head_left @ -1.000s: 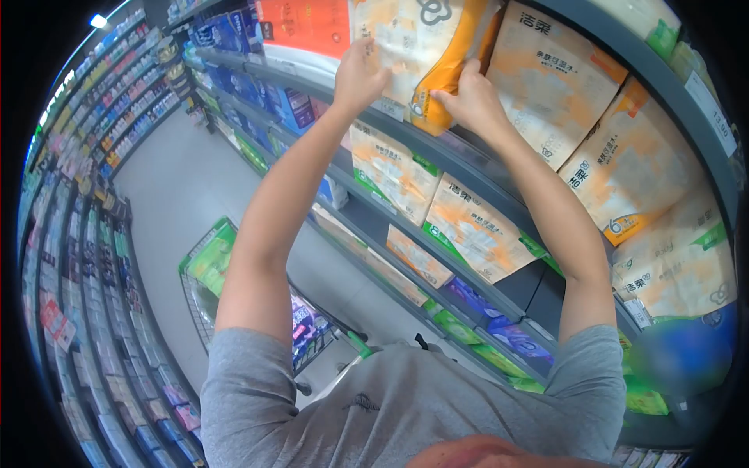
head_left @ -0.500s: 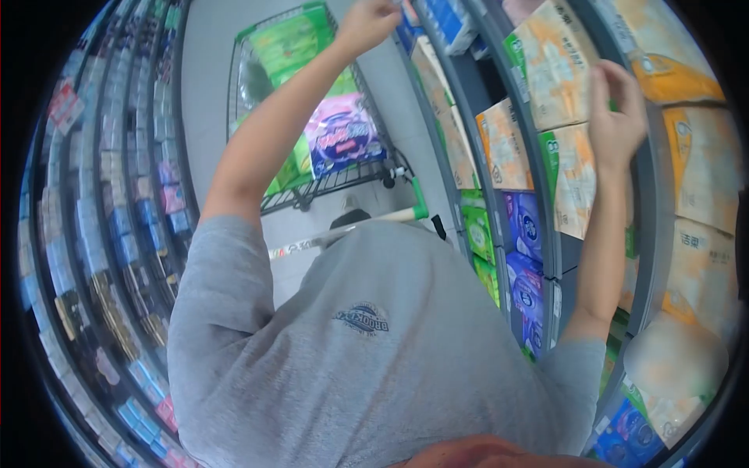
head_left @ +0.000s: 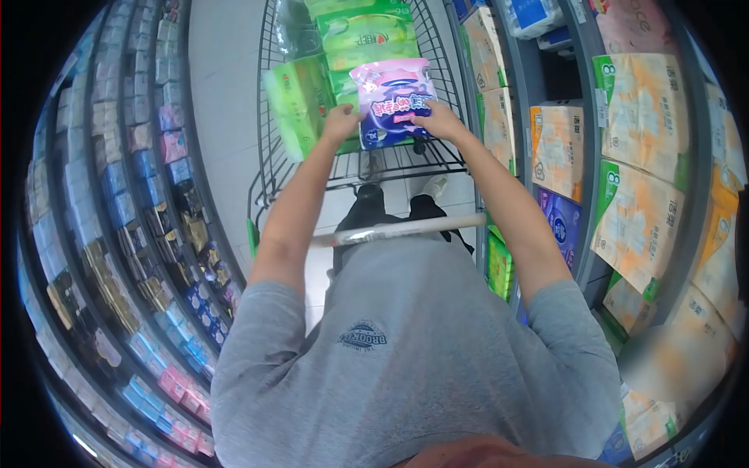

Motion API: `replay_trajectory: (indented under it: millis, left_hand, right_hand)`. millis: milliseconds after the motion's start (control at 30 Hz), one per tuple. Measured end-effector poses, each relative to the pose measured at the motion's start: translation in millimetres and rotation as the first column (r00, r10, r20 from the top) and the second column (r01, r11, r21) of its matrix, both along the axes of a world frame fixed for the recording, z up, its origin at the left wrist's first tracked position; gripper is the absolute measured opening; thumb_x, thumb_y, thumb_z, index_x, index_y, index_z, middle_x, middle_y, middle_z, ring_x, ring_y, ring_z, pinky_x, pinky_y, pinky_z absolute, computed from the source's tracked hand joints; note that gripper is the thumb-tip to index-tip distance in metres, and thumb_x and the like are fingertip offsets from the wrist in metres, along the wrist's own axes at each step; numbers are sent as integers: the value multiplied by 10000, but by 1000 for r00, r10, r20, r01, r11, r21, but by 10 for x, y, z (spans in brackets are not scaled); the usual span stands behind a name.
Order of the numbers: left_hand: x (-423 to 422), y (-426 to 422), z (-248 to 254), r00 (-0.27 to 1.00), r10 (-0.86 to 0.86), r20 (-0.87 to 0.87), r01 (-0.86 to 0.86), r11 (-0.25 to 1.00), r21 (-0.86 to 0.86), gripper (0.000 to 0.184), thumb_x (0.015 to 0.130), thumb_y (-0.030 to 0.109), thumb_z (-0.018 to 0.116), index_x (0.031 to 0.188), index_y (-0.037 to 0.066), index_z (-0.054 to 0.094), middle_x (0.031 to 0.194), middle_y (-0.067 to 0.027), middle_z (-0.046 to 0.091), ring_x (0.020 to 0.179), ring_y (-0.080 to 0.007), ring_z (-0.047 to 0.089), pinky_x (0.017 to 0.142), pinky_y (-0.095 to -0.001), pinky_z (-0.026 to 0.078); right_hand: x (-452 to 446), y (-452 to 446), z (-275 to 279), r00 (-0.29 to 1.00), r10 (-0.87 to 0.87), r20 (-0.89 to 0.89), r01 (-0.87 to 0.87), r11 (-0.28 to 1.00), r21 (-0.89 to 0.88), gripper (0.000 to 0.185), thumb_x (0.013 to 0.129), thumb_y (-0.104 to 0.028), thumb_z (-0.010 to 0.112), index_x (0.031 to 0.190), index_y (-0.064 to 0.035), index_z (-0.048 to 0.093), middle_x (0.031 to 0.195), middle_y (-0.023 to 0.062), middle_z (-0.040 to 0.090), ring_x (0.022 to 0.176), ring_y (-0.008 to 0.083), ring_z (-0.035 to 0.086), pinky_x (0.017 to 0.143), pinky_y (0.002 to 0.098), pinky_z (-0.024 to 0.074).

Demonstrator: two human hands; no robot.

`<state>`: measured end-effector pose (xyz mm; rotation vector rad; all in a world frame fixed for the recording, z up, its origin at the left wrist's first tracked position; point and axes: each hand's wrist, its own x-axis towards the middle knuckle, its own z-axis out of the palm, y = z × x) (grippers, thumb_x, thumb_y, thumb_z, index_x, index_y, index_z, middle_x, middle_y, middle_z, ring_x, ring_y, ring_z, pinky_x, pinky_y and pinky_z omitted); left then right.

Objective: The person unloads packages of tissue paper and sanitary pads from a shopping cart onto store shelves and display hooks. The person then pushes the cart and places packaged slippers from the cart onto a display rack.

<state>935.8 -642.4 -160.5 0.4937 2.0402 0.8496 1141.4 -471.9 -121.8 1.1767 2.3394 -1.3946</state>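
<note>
A pink-and-purple soft pack (head_left: 395,84), printed with large characters and XL, lies over green packs (head_left: 368,43) inside a wire shopping cart (head_left: 367,178). My left hand (head_left: 341,123) holds its left edge, fingers curled and partly hidden. On the opposite edge is my right hand (head_left: 441,122), its thumb across the pack's front and the other fingers out of sight. Beside my left hand, another green pack (head_left: 299,109) leans along the cart's left side.
The cart's pale handle bar (head_left: 398,231) crosses close in front of my body. Shelves on the right hold cream-and-orange paper packs (head_left: 636,222) and a purple pack (head_left: 560,226). The left shelves (head_left: 148,195) carry many small packets.
Both hands have come down to the pink-and-purple pack; my right hand has left the paper packs on the right shelf. The cart now appears nearer the middle of the view.
</note>
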Motion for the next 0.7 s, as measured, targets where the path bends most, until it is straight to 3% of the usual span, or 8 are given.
replay_trajectory:
  millis: [100,167,267,333,500,633,667,700]
  left_hand:
    - [-30,223,-175,1000,9,6,-9,1000,18,697,772,172,720,1325,-121,415,1295,-232,530,1109,-266,581,972,-319,431]
    - [-33,367,-167,924,190,331,-234,967,98,692,771,140,725,1334,-114,411,1248,-214,564,1072,-249,597,929,-317,455]
    - [-122,523,-290,899,160,408,-231,964,131,552,755,97,736,1219,-105,516,1101,-176,635,933,-206,632,810,-304,496]
    - [-150,594,-490,854,128,504,-249,951,181,455,735,114,765,1104,-89,594,994,-144,672,841,-188,651,737,-304,518]
    - [-211,816,-586,860,47,508,-122,986,115,476,724,197,805,1093,-42,623,995,-116,681,820,-188,657,721,-311,520]
    - [-229,769,-379,869,34,494,-118,983,139,385,772,148,772,1094,-8,628,1020,-93,669,829,-179,656,710,-308,519]
    - [-256,747,-319,852,59,520,-196,957,214,385,776,136,768,1102,-7,624,1024,-90,667,846,-178,652,730,-306,512]
    - [-282,748,-219,832,79,550,-275,919,284,384,779,125,764,1110,-7,621,1027,-87,664,862,-178,647,751,-304,505]
  right_hand:
    - [-235,-70,-50,991,-84,103,87,996,-31,759,725,-282,756,1308,78,432,1130,261,614,1066,366,595,920,375,462]
    - [-314,-92,-499,983,-132,127,120,988,99,809,713,-276,760,1344,68,389,1179,274,584,1111,376,567,957,383,442]
    - [-444,-82,-711,973,-111,202,108,994,25,967,721,-293,710,1469,9,178,1424,309,332,1321,408,363,1079,415,342]
    - [-470,-131,-732,966,-154,208,146,988,52,974,718,-296,709,1470,11,172,1438,308,313,1330,405,352,1085,417,332]
    - [-508,-113,-825,979,-156,131,154,988,23,889,774,-299,661,1456,39,201,1477,294,254,1375,378,289,1121,375,271]
    - [-581,-238,-584,972,-230,42,232,971,-51,832,808,-276,667,1422,95,246,1486,264,274,1403,321,255,1141,322,206]
    - [-577,-287,-560,958,-272,-92,271,962,-19,791,805,-290,675,1421,44,309,1409,260,406,1317,322,401,1085,325,305]
    - [-599,-263,-209,953,-300,-48,293,949,-114,631,815,-289,671,1344,-9,472,1249,228,567,1145,305,553,978,332,410]
